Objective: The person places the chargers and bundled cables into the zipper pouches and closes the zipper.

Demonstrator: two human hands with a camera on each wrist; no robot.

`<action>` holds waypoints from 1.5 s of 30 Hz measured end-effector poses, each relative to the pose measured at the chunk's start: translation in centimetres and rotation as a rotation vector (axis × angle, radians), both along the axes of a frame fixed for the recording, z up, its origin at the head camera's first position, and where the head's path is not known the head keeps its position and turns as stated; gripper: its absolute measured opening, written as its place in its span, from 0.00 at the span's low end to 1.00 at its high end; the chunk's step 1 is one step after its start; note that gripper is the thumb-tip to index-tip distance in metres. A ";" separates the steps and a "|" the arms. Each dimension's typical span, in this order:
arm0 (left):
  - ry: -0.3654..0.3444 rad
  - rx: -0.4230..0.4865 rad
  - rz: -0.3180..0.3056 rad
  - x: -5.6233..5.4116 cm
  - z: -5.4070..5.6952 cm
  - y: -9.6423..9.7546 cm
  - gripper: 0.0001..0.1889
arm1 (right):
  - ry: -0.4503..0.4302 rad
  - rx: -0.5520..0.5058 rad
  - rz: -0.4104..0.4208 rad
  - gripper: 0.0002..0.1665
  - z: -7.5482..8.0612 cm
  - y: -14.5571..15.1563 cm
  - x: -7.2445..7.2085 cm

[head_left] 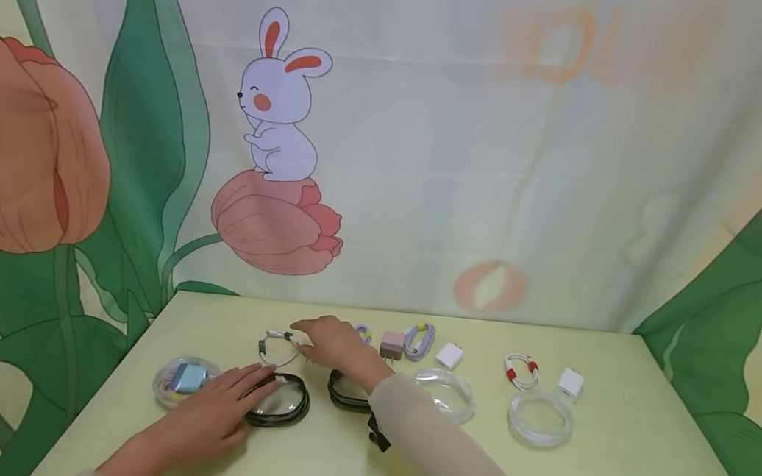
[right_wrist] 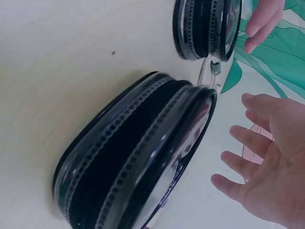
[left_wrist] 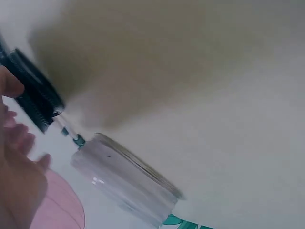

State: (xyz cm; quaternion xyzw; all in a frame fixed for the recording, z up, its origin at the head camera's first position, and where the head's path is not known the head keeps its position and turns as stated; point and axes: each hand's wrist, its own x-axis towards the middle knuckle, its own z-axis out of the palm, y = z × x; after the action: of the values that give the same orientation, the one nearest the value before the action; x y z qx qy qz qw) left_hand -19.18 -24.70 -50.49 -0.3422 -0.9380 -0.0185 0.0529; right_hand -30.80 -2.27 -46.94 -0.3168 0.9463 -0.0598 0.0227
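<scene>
My left hand [head_left: 220,404] lies with straight fingers over the near left side of a clear round case with black edges [head_left: 303,408]. In the left wrist view its fingers are beside that case's dark zipped wall [left_wrist: 35,93]. My right hand [head_left: 334,344] reaches past a second black-edged clear case [head_left: 342,397], which the forearm partly covers. In the right wrist view its fingers are spread, with nothing held, above that case [right_wrist: 138,157]. Its fingertips are close to a coiled white cable with dark ties [head_left: 278,349].
A clear case holding a blue block [head_left: 189,378] stands at left. Further right are a pink plug adapter [head_left: 392,345], a purple cable [head_left: 419,342], white adapters [head_left: 449,356], a white cable with red ties [head_left: 521,372] and two clear cases [head_left: 539,439]. A printed curtain hangs behind.
</scene>
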 end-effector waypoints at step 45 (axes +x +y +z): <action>0.012 -0.140 -0.290 -1.0 0.5 0.4 0.43 | -0.001 0.058 0.126 0.31 -1.0 1.4 -0.2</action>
State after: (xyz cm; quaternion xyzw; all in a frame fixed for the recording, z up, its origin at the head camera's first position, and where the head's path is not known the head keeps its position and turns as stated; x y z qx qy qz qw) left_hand -20.21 -24.30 -49.98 -0.4770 -0.8774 0.0414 0.0314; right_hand -30.99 -0.86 -47.90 -0.3749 0.9258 -0.0311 0.0359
